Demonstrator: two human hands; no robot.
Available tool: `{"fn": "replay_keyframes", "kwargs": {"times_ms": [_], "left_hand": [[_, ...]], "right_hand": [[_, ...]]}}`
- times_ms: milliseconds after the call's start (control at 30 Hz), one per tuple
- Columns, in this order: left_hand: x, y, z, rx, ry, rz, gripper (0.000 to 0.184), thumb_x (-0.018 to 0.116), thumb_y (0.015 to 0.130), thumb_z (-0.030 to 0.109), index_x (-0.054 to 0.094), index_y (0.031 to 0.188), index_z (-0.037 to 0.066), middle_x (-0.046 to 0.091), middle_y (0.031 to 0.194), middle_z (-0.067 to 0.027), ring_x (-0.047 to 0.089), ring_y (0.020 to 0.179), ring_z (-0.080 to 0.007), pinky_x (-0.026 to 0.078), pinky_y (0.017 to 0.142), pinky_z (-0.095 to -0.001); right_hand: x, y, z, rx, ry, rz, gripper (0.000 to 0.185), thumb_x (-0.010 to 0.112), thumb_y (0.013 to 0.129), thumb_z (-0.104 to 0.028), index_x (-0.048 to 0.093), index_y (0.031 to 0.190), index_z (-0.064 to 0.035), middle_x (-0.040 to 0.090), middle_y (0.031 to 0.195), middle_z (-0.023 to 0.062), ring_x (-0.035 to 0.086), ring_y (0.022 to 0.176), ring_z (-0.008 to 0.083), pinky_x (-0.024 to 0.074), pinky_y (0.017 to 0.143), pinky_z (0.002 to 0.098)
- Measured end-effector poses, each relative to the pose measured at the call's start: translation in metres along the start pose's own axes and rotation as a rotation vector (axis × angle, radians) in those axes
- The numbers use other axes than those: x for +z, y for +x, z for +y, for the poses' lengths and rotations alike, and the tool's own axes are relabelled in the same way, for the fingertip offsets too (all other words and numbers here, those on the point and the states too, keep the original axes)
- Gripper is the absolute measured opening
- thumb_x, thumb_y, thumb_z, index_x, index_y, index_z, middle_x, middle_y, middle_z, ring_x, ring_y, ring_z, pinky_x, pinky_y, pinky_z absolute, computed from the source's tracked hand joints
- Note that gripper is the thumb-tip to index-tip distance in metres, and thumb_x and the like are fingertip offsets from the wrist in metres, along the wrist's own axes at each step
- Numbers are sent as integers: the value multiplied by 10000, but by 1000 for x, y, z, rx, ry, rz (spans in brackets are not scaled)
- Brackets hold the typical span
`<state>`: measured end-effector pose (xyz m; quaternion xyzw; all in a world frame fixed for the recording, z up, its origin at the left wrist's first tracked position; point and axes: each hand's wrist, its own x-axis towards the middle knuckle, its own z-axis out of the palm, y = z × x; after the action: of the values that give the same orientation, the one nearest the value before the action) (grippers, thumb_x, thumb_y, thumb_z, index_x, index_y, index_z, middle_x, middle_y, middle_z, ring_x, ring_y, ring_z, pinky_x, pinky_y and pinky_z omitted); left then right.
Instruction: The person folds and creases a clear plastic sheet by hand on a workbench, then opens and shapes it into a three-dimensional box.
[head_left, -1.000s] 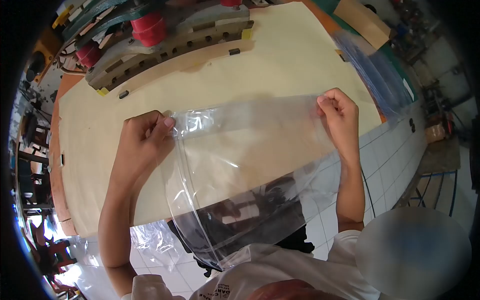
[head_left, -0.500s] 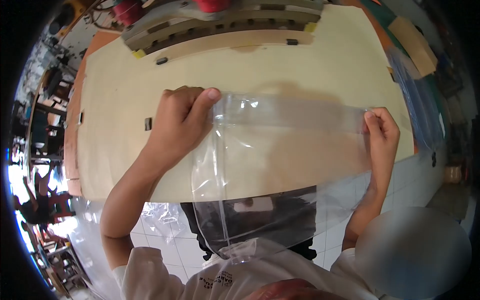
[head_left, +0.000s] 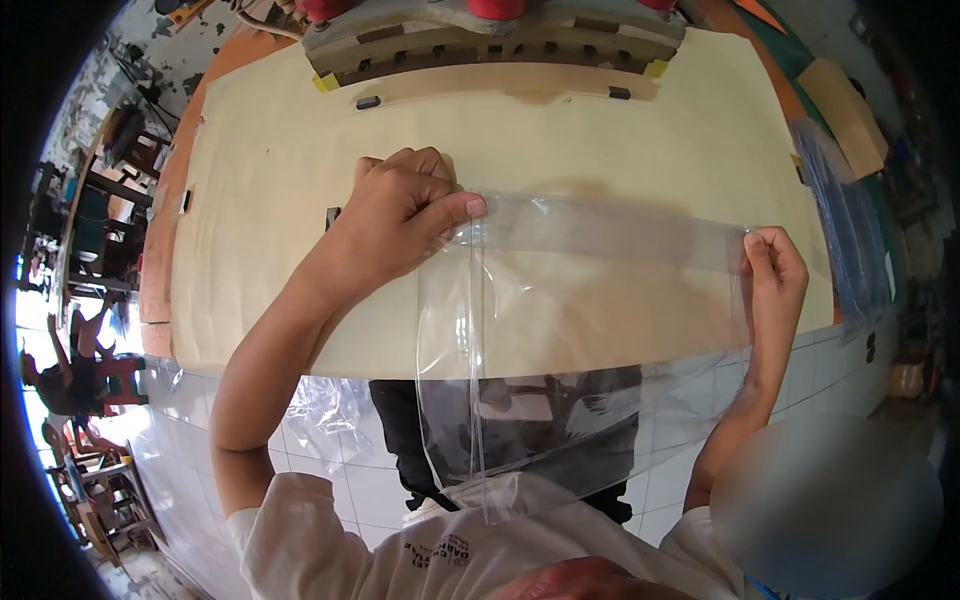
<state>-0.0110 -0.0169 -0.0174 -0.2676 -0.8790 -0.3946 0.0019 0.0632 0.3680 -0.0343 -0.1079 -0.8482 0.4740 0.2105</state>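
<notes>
A clear plastic sheet (head_left: 600, 310) with a folded or seamed band along its top edge is stretched between my two hands. It lies over the table's front edge and hangs down before my body. A vertical seam or fold runs down its left part. My left hand (head_left: 410, 205) is closed on the sheet's upper left corner, thumb on top. At the upper right corner, my right hand (head_left: 775, 262) pinches the sheet between thumb and fingers. Whether the plastic is one layer or several, I cannot tell.
The table is covered with pale yellow paper (head_left: 270, 200). A heavy metal machine bar (head_left: 490, 50) with red parts stands at the back, small dark blocks (head_left: 369, 102) before it. Stacked clear plastic (head_left: 845, 225) and a cardboard piece (head_left: 843, 118) lie at right. A person (head_left: 75, 360) is far left.
The view has shifted, so the table and machine sit differently in the frame. My left hand has come slightly closer to my right. Both hands keep their grip on the plastic.
</notes>
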Motion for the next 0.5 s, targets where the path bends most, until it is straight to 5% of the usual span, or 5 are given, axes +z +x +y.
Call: {"fn": "replay_keyframes", "kwargs": {"times_ms": [67,200,500], "left_hand": [[0,-2,2,-47,67,-30,389,708,933,266,656,641,14,581,711,-51,564,798,-204,339,868,-372],[0,-2,3,-26,3,-11,267,736,911,153,698,722,-32,549,724,-57,531,694,-192,405,701,-331],[-5,-9,12,-50,191,-77,255,739,881,213,686,760,-6,525,829,-61,522,892,-216,301,902,-380]], "right_hand": [[0,1,0,10,-1,1,195,622,987,-119,589,821,-22,478,666,-45,412,631,44,333,582,219],[1,0,1,-9,-7,15,171,624,974,-106,598,828,-20,488,670,-47,412,625,45,331,578,222],[2,2,1,17,-29,28,166,633,953,-91,611,805,-20,490,659,-48,410,617,44,327,573,220]]}}
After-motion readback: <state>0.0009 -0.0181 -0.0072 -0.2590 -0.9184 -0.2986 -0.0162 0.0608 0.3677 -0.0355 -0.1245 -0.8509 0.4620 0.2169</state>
